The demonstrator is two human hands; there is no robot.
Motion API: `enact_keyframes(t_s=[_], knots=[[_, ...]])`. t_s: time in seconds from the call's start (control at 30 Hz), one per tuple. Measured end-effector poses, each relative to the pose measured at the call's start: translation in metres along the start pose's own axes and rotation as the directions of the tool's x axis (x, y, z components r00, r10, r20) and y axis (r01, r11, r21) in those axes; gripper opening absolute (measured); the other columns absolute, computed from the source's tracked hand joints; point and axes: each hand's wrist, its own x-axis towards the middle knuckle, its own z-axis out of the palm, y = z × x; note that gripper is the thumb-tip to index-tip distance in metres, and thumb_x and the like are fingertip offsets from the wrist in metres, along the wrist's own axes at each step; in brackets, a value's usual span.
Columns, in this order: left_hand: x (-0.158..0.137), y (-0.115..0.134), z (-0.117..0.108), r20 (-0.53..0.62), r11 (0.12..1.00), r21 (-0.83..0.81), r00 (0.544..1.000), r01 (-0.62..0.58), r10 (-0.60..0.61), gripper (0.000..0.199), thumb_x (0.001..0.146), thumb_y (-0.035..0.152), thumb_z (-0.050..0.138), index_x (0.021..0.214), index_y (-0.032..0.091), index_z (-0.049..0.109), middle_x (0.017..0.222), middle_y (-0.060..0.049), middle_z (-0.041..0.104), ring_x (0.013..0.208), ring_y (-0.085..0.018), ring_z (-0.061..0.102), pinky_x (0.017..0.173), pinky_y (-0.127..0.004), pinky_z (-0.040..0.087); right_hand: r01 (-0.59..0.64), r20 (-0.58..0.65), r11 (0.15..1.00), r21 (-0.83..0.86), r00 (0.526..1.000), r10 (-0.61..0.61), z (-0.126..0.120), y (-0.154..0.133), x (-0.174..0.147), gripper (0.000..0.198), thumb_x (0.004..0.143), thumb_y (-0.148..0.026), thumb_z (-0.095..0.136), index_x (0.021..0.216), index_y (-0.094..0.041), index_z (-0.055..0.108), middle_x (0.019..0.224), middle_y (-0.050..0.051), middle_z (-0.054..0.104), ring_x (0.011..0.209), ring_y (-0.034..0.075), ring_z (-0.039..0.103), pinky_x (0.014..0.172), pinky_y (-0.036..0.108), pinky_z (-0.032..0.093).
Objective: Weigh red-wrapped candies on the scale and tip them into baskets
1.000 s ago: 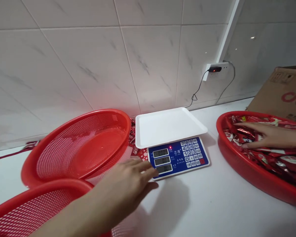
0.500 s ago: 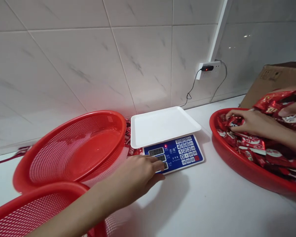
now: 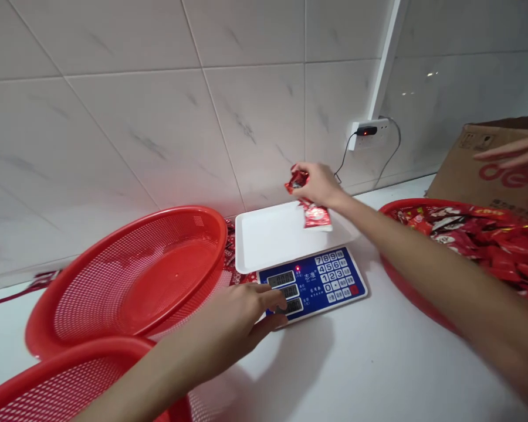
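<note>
My right hand (image 3: 319,186) is closed around small red candy packets (image 3: 317,215), held over the right side of the scale's white tray (image 3: 266,237). One packet hangs below the fingers. My left hand (image 3: 250,308) rests at the front left corner of the blue digital scale (image 3: 321,286), partly covering its displays. Its fingers are bent and apart from the thumb, with nothing between them. On the right stands a red basket (image 3: 407,296) full of red packets, partly hidden behind my right forearm.
Two red mesh baskets, a rear one (image 3: 127,228) and a front one (image 3: 92,351), stand on the left. More red packets (image 3: 230,249) lie behind the scale. At right, another person's hand (image 3: 517,152) is by a cardboard box (image 3: 466,170). A plugged-in adapter (image 3: 366,130) is at the wall.
My right hand has moved left from the full basket to above the tray, carrying packets. The other person's hand has let go of its packets and risen. My left hand stays by the scale.
</note>
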Motion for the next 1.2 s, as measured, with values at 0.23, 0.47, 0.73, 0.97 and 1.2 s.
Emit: enact_keyframes(t_s=[0.23,0.47,0.73,0.97,1.2], knots=[[-0.004,0.000,0.004,-0.027,1.000,0.001,0.999,-0.030,0.030,0.023,0.102,0.034,0.049,0.107,0.024,0.069,0.094,-0.004,0.075,0.079,-0.018,0.070,0.069,-0.028,0.053,-0.112,0.163,0.991,0.075,0.982,0.099,0.082,-0.006,-0.019,0.033,0.079,-0.031,0.074,0.110,-0.020,0.068,0.102,0.004,0.072,0.089,0.017,0.065,0.074,0.026,0.047],[-0.015,-0.002,-0.012,-0.085,1.000,-0.018,0.996,0.014,-0.015,0.020,0.101,0.029,0.048,0.102,0.027,0.068,0.095,0.003,0.075,0.076,-0.015,0.070,0.066,-0.026,0.050,-0.047,0.242,0.994,-0.098,0.968,0.070,-0.009,-0.011,-0.021,0.029,0.089,-0.039,0.067,0.112,-0.023,0.073,0.109,0.008,0.070,0.102,0.025,0.064,0.089,0.038,0.047],[-0.031,-0.005,-0.001,-0.095,0.999,0.045,0.995,0.019,-0.015,0.030,0.104,0.041,0.040,0.121,0.031,0.062,0.118,-0.002,0.071,0.099,-0.019,0.071,0.080,-0.030,0.057,-0.016,0.388,0.826,-0.564,0.878,0.282,-0.112,0.046,-0.078,0.034,0.089,-0.037,0.050,0.114,-0.026,0.069,0.113,0.007,0.069,0.097,0.027,0.066,0.088,0.043,0.051],[0.026,-0.014,-0.018,-0.113,0.985,0.143,0.990,0.096,-0.080,0.082,0.093,0.076,0.022,0.145,0.016,0.044,0.137,-0.018,0.061,0.121,-0.034,0.059,0.101,-0.051,0.050,0.005,0.503,0.817,-0.576,0.790,0.351,-0.117,0.124,-0.134,0.071,0.078,-0.061,0.047,0.138,-0.026,0.059,0.152,0.010,0.045,0.143,0.035,0.037,0.117,0.051,0.035],[0.047,-0.027,-0.022,-0.073,0.975,0.089,0.977,0.205,-0.199,0.074,0.100,0.065,0.029,0.153,0.014,0.027,0.160,-0.018,0.035,0.147,-0.036,0.030,0.119,-0.061,0.023,0.029,0.419,0.843,-0.537,0.877,0.237,-0.108,0.138,-0.141,0.053,0.071,-0.044,0.061,0.120,-0.026,0.070,0.138,0.016,0.058,0.135,0.037,0.046,0.104,0.051,0.045]])
